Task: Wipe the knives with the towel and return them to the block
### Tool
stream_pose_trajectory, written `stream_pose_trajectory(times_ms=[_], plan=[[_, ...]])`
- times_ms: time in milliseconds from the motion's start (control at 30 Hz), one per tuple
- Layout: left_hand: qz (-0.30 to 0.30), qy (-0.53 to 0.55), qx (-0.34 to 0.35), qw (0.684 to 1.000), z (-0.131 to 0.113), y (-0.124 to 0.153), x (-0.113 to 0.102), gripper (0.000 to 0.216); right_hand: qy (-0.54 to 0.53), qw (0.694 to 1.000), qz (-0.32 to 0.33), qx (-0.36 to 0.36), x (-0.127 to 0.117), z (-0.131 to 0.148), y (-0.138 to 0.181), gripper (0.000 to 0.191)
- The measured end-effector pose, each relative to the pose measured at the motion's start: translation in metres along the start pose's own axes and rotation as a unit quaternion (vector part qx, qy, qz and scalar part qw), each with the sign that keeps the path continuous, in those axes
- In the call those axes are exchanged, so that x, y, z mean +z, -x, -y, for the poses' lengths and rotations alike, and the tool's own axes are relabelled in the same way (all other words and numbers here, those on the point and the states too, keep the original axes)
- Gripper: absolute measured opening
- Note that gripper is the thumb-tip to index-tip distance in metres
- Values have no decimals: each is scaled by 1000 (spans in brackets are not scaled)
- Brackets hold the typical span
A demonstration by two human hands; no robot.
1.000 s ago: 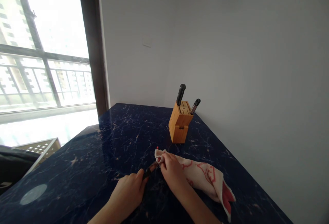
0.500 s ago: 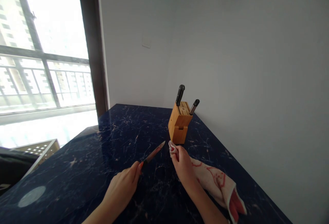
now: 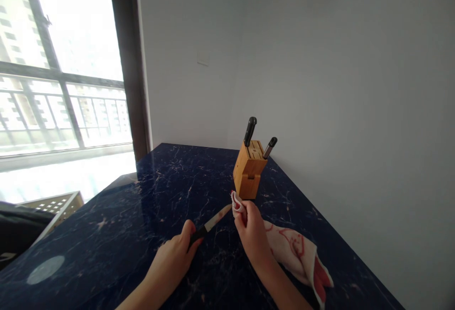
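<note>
Across your dark blue table [image 3: 177, 182], a wipe looks to be in hand!
Your cloth [image 3: 291, 248] trails lower right; the knife block [image 3: 247, 177] stands centre. Your right hand [image 3: 252, 229] pinches the fold, your left hand [image 3: 172, 256] grips the knife [image 3: 218, 217] by its handle, lower centre, tip beside cloth. Another pass would want fingers off the edge.

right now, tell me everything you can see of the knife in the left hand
The knife has a black handle and a metal-looking blade with brownish patches, narrowing to its tip. The left hand grips the handle; the blade slants forward over the table, toward the cloth in the right hand. Whether tip and cloth touch is unclear.
</note>
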State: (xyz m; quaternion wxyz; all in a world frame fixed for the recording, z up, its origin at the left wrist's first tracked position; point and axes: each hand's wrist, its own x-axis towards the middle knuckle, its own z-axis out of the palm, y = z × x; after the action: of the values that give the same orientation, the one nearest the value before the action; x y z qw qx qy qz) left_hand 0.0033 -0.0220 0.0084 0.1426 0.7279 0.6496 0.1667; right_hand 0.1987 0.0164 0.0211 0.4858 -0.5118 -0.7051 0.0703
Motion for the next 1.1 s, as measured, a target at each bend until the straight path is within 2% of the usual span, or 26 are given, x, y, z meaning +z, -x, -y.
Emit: stream_pose_trajectory(times_ms=[100, 333, 400, 500, 600, 700, 800, 967, 1100], plan=[[6, -14, 8, 1000, -4, 2, 4, 14, 13, 999, 43, -20, 7, 7, 5, 19], [22, -14, 24, 999, -5, 1, 10, 11, 53, 991, 126, -10, 23, 11, 15, 29], [26, -16, 21, 999, -6, 1, 9, 12, 56, 989, 132, -19, 25, 8, 14, 29], [30, -30, 13, 999, -5, 1, 5, 13, 57, 993, 101, -17, 23, 0, 8, 26], [24, -68, 0, 997, -3, 1, 0, 18, 58, 997, 54, 11, 13, -8, 0, 20], [18, -103, -15, 994, -1, 1, -4, 24, 58, 997, 37, 39, 3, -10, -6, 16], [25, -106, -20, 994, -5, 2, -4, 22, 63, 996, 56, 36, 4, -3, -2, 17], [36, -76, -3, 996, -12, 4, 2, 16, 41, 991, 126, -3, 24, 18, 17, 24], [29, -60, 4, 998, -8, 4, 5, 13, 34, 985, 169, -20, 34, 25, 24, 32]])
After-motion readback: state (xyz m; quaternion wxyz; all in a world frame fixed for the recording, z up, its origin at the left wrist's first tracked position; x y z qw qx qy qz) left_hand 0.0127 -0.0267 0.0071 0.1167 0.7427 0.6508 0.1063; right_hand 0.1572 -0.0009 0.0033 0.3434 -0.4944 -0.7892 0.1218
